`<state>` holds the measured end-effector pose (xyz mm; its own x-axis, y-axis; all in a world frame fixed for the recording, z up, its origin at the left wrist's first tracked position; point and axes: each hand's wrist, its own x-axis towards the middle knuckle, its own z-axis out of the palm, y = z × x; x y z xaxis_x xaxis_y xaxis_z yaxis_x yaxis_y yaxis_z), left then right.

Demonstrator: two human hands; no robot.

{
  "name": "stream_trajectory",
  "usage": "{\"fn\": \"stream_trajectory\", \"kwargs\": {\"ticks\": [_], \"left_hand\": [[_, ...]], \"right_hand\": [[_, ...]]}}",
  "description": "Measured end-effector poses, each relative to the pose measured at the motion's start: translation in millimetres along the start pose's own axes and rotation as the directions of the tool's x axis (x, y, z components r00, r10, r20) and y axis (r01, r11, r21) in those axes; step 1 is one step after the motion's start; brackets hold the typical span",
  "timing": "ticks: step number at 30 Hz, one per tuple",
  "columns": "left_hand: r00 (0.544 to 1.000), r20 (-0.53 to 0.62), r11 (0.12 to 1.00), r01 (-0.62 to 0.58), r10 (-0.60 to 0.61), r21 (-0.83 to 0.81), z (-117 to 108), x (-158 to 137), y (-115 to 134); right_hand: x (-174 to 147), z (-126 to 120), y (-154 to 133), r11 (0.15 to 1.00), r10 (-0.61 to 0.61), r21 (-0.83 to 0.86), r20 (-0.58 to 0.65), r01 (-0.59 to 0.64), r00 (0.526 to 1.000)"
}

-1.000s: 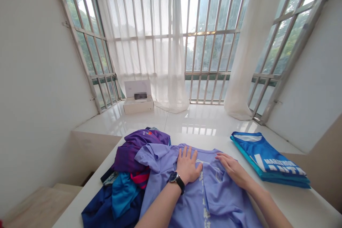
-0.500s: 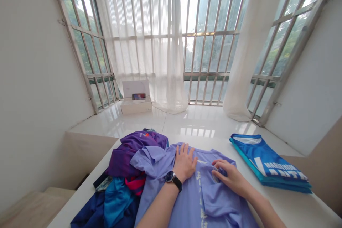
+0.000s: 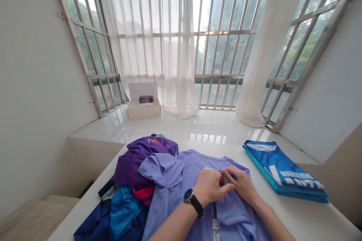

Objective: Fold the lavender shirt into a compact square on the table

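Note:
A lavender T-shirt (image 3: 175,196) with white lettering down its middle lies spread in front of me, its right side and sleeve folded inward. My left hand (image 3: 210,185), with a black-strapped watch on the wrist, rests over the shirt's chest, fingers curled around the cloth at the folded edge. Right beside it, my right hand (image 3: 240,183) pinches the same folded part. The fingertips of both hands meet and partly hide one another and the cloth between them.
Left of the shirt is a crumpled pile with a purple shirt (image 3: 141,158) and blue garments (image 3: 124,211). Folded blue shirts (image 3: 285,173) are stacked at the right on the white table (image 3: 305,218). A white box (image 3: 144,110) stands on the window ledge (image 3: 181,128).
My left hand has moved right from lying flat on the shirt to my right hand, its fingers now curled. My right hand has closed on the folded cloth.

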<state>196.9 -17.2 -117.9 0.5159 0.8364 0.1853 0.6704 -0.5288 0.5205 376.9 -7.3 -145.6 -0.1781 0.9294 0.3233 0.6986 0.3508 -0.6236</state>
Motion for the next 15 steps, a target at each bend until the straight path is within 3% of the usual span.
{"fn": "stream_trajectory", "kwargs": {"ticks": [6,11,15], "left_hand": [[0.999,-0.020,0.986,0.045,-0.049,-0.162,4,2,3],[0.996,-0.048,0.909,0.049,-0.076,-0.415,11,7,3],[0.991,-0.058,0.862,0.075,-0.120,-0.502,15,10,3]], "right_hand": [[1,-5,-12,1.000,-0.016,0.004,0.007,0.016,1.000],[-1,-12,-16,0.997,-0.008,0.078,-0.043,0.011,0.999],[-1,-14,-18,0.995,-0.004,0.098,-0.078,0.011,0.997]]}}
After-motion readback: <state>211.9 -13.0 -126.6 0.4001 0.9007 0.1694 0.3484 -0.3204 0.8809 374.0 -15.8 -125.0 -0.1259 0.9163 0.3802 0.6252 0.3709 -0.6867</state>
